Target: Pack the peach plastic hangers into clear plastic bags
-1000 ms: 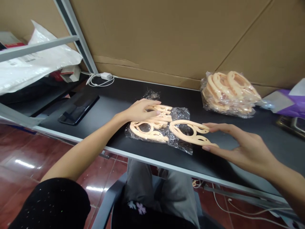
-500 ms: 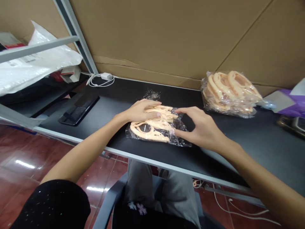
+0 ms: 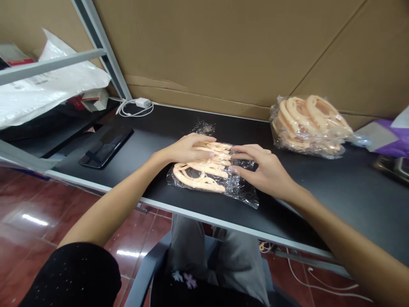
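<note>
On the black desk lies a clear plastic bag (image 3: 243, 194) of peach-coloured plastic pieces (image 3: 198, 181) with oval loops, lined up side by side. My left hand (image 3: 188, 148) rests over the far left part of them, its thumb and forefinger stretched out and apart; its other fingers are mostly hidden. At the bag's loose right end, my right hand (image 3: 258, 164) has its fingertips and thumb on the crinkled film near the ends of the pieces. A gap shows between that thumb and the fingers.
A second full bag of peach pieces (image 3: 309, 125) stands at the back right, near a purple packet (image 3: 388, 136). A dark phone (image 3: 107, 147) and a white charger cable (image 3: 136, 106) lie left. A metal rack (image 3: 102, 52) holds white packages. Cardboard (image 3: 223, 55) backs the desk.
My right hand has shifted slightly left, its fingers coming closer to the pieces. The bag's loose right end now spreads flatter and further toward me. My left hand stays nearly still.
</note>
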A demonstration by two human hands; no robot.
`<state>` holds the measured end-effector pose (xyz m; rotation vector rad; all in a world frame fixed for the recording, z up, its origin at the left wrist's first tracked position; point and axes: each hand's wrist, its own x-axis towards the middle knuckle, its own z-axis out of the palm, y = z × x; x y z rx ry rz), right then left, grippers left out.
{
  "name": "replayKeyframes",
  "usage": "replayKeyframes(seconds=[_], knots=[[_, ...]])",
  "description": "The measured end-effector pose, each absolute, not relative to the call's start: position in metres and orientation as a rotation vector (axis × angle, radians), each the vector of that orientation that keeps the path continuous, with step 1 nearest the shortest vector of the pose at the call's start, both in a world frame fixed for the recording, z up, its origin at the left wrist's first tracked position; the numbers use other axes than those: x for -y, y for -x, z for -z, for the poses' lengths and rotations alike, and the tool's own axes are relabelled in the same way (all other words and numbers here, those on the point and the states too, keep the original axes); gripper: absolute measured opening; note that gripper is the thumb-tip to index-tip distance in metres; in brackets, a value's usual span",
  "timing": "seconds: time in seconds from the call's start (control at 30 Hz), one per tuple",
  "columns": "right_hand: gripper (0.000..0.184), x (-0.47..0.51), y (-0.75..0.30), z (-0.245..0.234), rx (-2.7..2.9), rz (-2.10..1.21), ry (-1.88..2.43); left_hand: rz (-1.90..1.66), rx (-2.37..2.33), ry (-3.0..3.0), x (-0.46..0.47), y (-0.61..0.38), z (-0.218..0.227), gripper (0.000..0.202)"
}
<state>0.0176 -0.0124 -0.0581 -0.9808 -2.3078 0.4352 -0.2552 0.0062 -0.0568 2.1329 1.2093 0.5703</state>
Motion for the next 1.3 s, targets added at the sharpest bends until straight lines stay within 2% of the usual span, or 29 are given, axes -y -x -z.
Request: replayKeyframes(seconds=[0.2, 0.37, 0.57, 0.7, 0.77, 0.87, 0.97, 1.03, 1.17, 1.3], knots=[[0.04, 0.021, -0.02, 0.055, 2.348, -0.528, 0.95, -0.561, -1.212, -2.224, -0.003, 0.258, 0.052, 0.073], [0.031, 0.008, -0.044, 0.043, 2.399, -0.452, 0.849, -0.574, -1.331, -2.236, 0.0, 0.267, 0.046, 0.076], [0.045, -0.011, -0.067, 0.06, 2.479, -0.328, 0.834, -0.727, -1.43, -2.363, -0.006, 0.279, 0.039, 0.068], [0.024, -0.011, -0.054, 0.073, 2.445, -0.305, 0.656, -0.9, -1.501, -2.562, 0.027, 0.259, 0.026, 0.05], [0.02, -0.01, -0.05, 0.072, 2.417, -0.276, 0.584, -0.769, -1.577, -2.675, 0.06, 0.239, 0.023, 0.046], [0.017, -0.009, -0.05, 0.064, 2.369, -0.251, 0.501, -0.505, -1.574, -2.792, 0.108, 0.214, 0.03, 0.052], [0.014, -0.007, -0.055, 0.054, 2.386, -0.289, 0.431, -0.42, -1.377, -2.93, 0.131, 0.207, 0.046, 0.083], [0.015, -0.007, -0.057, 0.049, 2.432, -0.356, 0.402, -0.437, -1.299, -2.998, 0.134, 0.21, 0.053, 0.089], [0.021, -0.01, -0.06, 0.049, 2.489, -0.473, 0.445, -0.55, -1.248, -3.039, 0.139, 0.208, 0.055, 0.052], [0.012, -0.011, -0.061, 0.049, 2.455, -0.59, 0.492, -0.858, -1.306, -2.927, 0.157, 0.193, 0.06, 0.022]])
